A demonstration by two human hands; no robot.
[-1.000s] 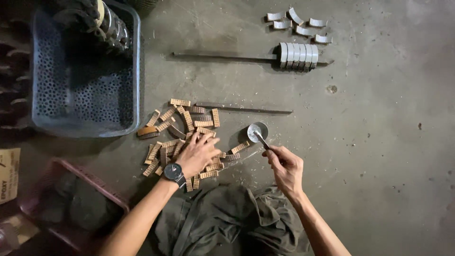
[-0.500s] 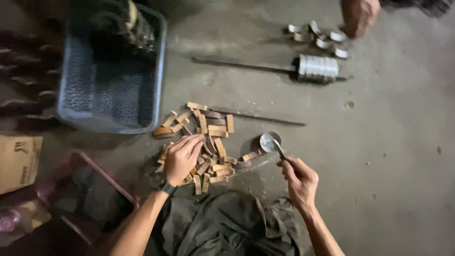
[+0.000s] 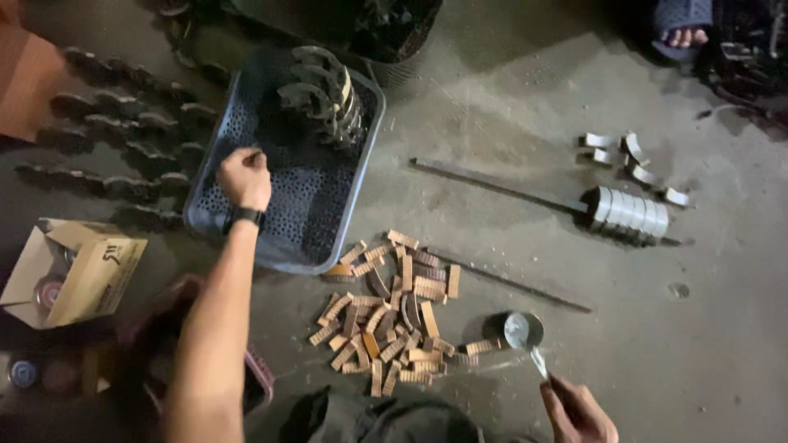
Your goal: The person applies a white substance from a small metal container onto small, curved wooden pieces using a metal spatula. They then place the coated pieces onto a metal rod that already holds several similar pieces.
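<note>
My left hand [image 3: 244,177] reaches into a blue perforated basket [image 3: 361,176], fingers curled; whether it holds anything is hidden. Several dark curved metal parts [image 3: 324,98] are stacked at the basket's far end. My right hand [image 3: 577,411] at the bottom edge grips the handle of a small metal ladle [image 3: 523,331] resting on the concrete floor. A pile of tan curved lining pieces [image 3: 390,312] lies between the two hands.
A thin rod [image 3: 505,280] lies by the pile. A longer rod carries a stack of grey curved shoes [image 3: 628,212], loose ones [image 3: 628,152] beyond. A cardboard box [image 3: 70,267] sits left, rows of dark parts [image 3: 115,139] behind it. Another person's foot [image 3: 680,29] is top right.
My left hand left the tan pile and moved up-left into the blue basket. The view shifted. My right hand still holds the ladle.
</note>
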